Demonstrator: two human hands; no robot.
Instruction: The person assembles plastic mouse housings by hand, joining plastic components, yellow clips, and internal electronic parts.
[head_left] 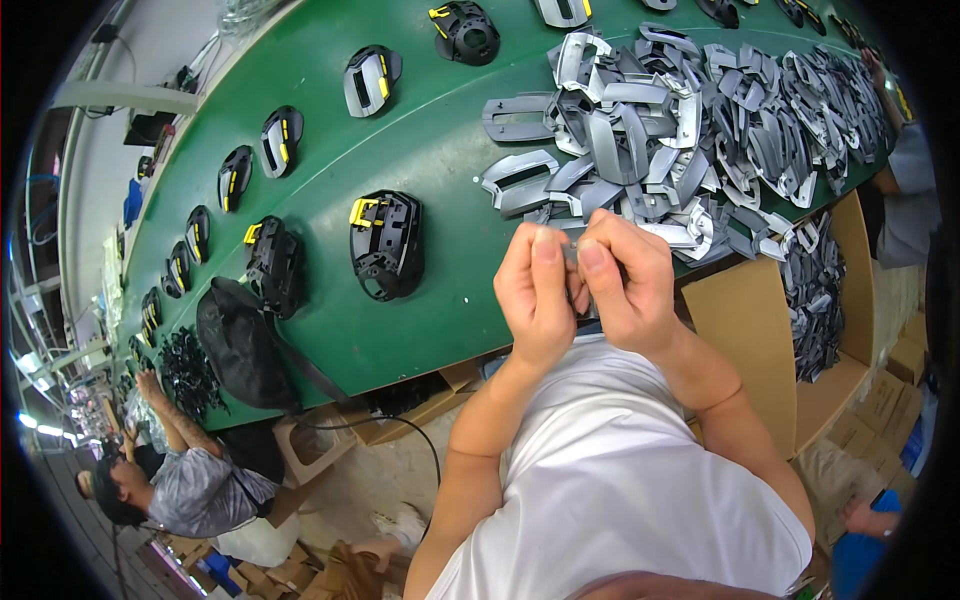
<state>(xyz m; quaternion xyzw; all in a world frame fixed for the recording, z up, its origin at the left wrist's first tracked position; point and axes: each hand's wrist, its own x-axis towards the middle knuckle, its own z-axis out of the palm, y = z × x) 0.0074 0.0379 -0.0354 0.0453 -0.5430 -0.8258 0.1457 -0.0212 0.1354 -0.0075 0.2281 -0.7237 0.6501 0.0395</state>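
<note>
My left hand [533, 290] and my right hand [632, 290] meet at the table's near edge, in front of my white shirt. Both are closed, thumbs on top and fingers curled under. Whatever they pinch between them is mostly hidden; only a small greyish bit shows in the gap. Just beyond my knuckles lies a heap of grey and silver plastic frames [618, 150], curved and slotted. To the left of my hands, a black plastic housing [388, 250] with a yellow clip lies on the green table [450, 330].
Another black housing [275, 265] and a black bag [245, 345] lie further left. Grey-and-black units [370, 82] with yellow parts line the far side. An open cardboard box [745, 330] of grey frames stands at my right. A co-worker [200, 490] sits at the left.
</note>
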